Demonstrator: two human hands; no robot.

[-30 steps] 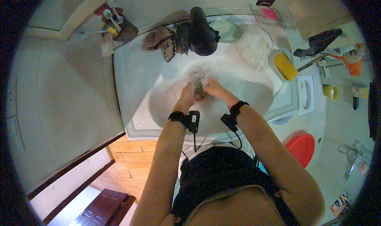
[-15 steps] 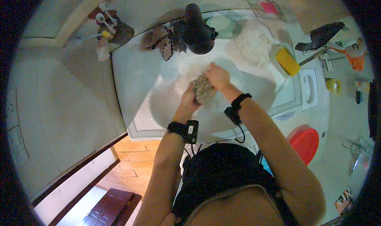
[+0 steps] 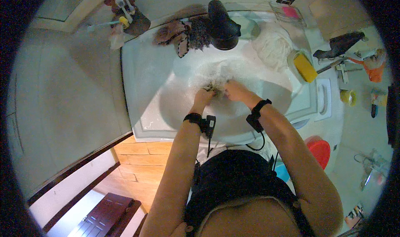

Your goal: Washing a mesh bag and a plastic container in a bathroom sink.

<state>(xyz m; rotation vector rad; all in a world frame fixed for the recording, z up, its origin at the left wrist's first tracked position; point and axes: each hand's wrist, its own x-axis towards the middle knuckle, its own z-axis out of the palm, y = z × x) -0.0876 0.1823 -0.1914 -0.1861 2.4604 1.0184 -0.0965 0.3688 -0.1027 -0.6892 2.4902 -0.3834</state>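
Both my hands are low in the white sink [image 3: 143, 126]. Closed fingers of my left hand [image 3: 203, 97] grip a wet, grey-beige cloth [image 3: 217, 88], its folds partly hidden by the hands and water. My right hand [image 3: 236, 91] is curled at the cloth's other side, fingers closed on it, though its fingertips are blurred. Churned, foamy water [image 3: 221, 70] surrounds the cloth. A black faucet [image 3: 223, 26] stands just beyond the hands.
At the sink's back lie a brown cloth with dark trim [image 3: 171, 33] and a white cloth bundle [image 3: 273, 45]. A yellow block [image 3: 305, 67] sits in a container to the right. Toothbrushes [image 3: 123, 8] stand at the far left; a red basin [image 3: 320, 153] is lower right.
The cloth has gone from a raised, bunched lump between my hands down into the water, which now splashes. My right hand has moved nearer to me. The view has shifted slightly.
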